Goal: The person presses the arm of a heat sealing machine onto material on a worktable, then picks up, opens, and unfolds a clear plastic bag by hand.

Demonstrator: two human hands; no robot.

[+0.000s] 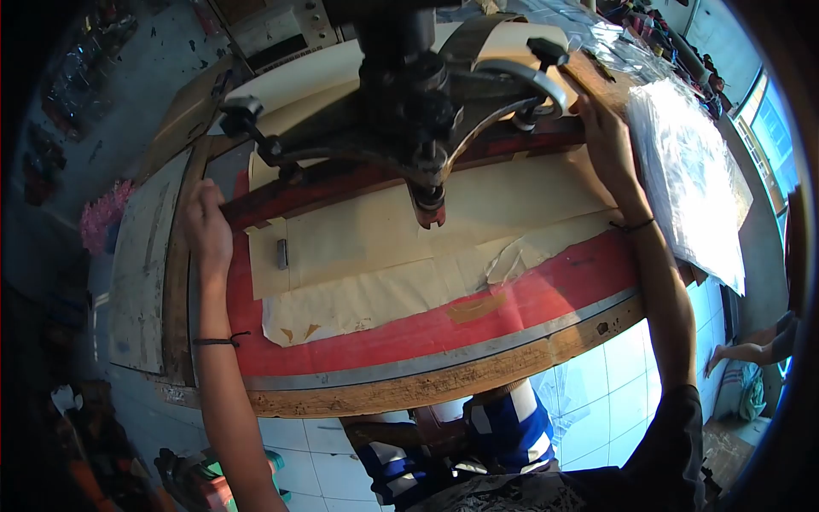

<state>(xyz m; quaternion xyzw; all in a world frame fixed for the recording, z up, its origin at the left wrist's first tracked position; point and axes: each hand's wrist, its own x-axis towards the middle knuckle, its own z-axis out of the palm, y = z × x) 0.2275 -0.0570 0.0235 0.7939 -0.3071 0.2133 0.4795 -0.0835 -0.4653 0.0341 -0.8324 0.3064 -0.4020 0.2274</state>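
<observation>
My left hand point(209, 224) is closed around the left end of a long dark red bar point(328, 189). At the bar's right end, my right hand point(604, 141) is wrapped over it near a wooden edge. The bar lies across a red sheet point(409, 328) partly covered with cream paper point(367, 230). On the paper's left part rests a small grey metal piece point(282, 253). Above the bar stands a black metal clamp arm point(409, 111) with knobs on both sides.
Clear plastic sheets point(687, 179) are piled at the right. A grey board point(141, 264) lies at the left, beside pink material point(104, 213). The wooden table edge point(444, 380) runs before my body. Another person's leg point(751, 348) shows at far right.
</observation>
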